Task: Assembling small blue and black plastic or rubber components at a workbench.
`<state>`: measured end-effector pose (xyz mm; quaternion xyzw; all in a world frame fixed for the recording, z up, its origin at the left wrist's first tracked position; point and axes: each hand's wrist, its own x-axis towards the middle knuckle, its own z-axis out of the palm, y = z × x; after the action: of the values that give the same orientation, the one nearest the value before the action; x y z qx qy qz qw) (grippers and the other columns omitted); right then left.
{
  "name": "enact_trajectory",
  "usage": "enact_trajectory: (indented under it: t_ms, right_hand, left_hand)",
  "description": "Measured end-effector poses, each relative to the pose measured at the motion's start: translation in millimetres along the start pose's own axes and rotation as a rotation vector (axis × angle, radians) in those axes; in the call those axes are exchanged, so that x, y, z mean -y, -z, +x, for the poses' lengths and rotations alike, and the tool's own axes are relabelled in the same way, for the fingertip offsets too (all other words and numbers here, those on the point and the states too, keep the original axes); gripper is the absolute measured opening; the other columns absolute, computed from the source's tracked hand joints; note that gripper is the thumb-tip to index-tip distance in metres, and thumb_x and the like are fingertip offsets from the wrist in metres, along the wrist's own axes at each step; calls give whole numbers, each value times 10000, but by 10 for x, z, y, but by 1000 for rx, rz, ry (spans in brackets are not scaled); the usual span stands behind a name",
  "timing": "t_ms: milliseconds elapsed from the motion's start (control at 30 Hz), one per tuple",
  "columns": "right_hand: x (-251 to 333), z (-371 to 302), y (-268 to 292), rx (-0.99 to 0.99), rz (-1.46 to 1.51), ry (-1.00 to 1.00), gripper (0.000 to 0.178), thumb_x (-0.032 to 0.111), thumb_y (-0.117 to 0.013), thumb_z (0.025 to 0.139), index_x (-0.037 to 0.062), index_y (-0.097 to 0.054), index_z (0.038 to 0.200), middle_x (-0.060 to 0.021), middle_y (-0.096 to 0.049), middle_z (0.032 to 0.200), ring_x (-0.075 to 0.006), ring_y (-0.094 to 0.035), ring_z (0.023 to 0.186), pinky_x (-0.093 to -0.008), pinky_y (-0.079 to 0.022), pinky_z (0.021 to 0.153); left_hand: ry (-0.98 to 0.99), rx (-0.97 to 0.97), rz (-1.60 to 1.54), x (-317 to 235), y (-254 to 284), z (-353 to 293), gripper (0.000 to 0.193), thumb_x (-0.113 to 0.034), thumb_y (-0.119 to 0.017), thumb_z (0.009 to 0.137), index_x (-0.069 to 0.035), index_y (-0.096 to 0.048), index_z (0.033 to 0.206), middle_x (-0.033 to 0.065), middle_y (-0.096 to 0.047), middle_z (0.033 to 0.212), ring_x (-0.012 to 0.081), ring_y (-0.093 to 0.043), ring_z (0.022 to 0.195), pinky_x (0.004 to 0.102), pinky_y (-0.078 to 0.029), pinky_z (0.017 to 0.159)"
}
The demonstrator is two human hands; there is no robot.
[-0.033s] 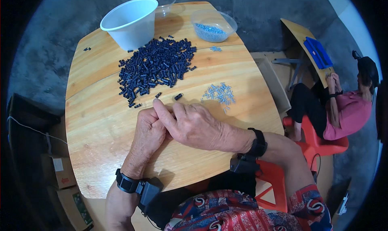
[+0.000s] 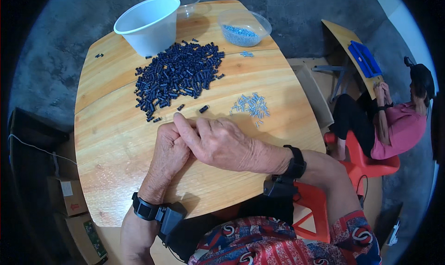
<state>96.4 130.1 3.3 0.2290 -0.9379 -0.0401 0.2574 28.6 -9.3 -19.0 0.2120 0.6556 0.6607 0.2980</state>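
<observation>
My left hand [image 2: 170, 146] is closed above the near half of the wooden table, its fingers curled in. My right hand [image 2: 218, 142] lies across it, thumb side and fingers bent over the left fingertips. Whatever they pinch between them is hidden. Just beyond the fingers lie two loose black plastic parts, a small one [image 2: 181, 107] and a thicker one [image 2: 204, 108]. Farther back spreads a large heap of short black cylindrical parts [image 2: 181, 72]. To the right of my right hand, a scatter of small silver screws [image 2: 251, 106] rests on the wood.
A white bucket [image 2: 148, 26] and a clear bowl [image 2: 187, 7] stand at the back. A clear tub [image 2: 244, 29] holds more screws, with a small screw pile [image 2: 247, 54] before it. At right, another person [image 2: 398, 130] sits at a board with a blue tray [image 2: 365, 60].
</observation>
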Motion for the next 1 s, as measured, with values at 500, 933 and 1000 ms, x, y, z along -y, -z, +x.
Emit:
enact_trajectory:
  t_ms: [500, 933, 1000]
  right_hand:
    - [-101, 60, 99, -6, 133, -128, 718, 194, -617, 800, -25, -311, 1411, -46, -522, 610, -154, -585, 574, -291, -486, 469]
    - [-65, 2, -14, -81, -8, 15, 594, 180, -573, 814, -13, -422, 1355, -12, -473, 594, -118, -524, 521, -254, -451, 451]
    - [-66, -16, -31, -107, -47, 37, 569, 170, -560, 814, -13, -445, 1340, -7, -475, 602, -109, -520, 521, -246, -443, 446]
  left_hand:
    - [44, -37, -154, -116, 33, 4, 158, -53, -506, 871, 37, -619, 807, 71, -620, 735, 158, -605, 653, 267, -499, 573]
    - [-41, 2, 54, 54, 83, 21, 195, -112, -529, 912, 70, -596, 933, 91, -627, 830, 143, -606, 727, 261, -517, 611]
    - [-55, 50, 68, 109, 115, 51, 238, -133, -555, 912, 88, -571, 1001, 108, -628, 882, 153, -612, 760, 267, -528, 638]
